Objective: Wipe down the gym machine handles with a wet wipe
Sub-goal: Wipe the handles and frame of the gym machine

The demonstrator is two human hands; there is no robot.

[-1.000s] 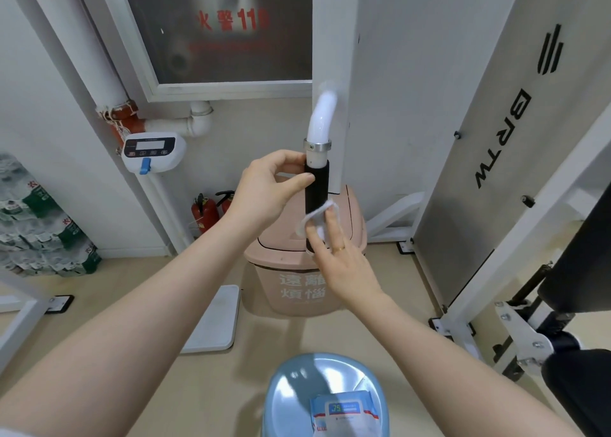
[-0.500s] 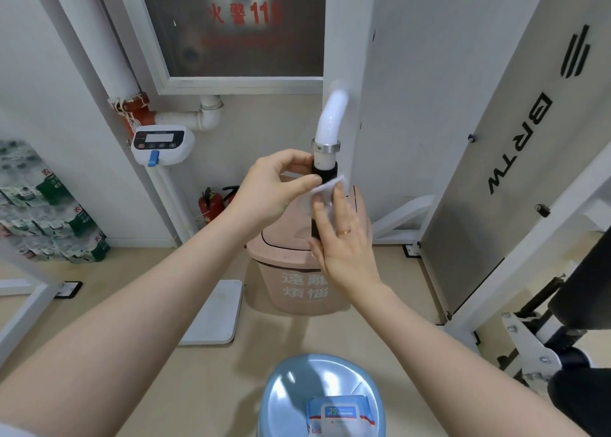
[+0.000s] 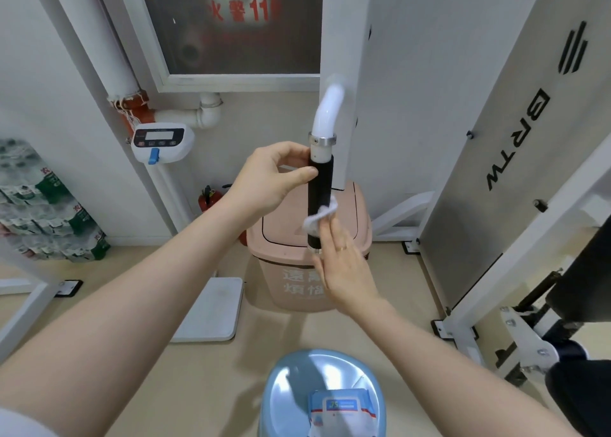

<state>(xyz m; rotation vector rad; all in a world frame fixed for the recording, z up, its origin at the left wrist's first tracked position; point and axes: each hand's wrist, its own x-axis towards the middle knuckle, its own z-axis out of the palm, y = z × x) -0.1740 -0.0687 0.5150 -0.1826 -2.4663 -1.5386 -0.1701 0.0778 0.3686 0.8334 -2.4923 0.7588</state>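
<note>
Pink lidded bin [image 3: 291,271] taken as landmark, set on beige floor. Flat white board [image 3: 211,311] laid on floor just left of bin. Red fire extinguisher [image 3: 206,198] stood behind bin, at its left. White digital scale display [image 3: 162,142] mounted on post up and left of bin. Stacked bottle packs [image 3: 49,205] seen far left of bin. Light blue stool [image 3: 291,383] placed in front of bin, wipe packet [image 3: 342,410] laid on it. Grey panel lettered BRTW [image 3: 515,145] stood right of bin.

left hand [image 3: 267,178] curled, right hand [image 3: 344,264] flat-fingered.
</note>
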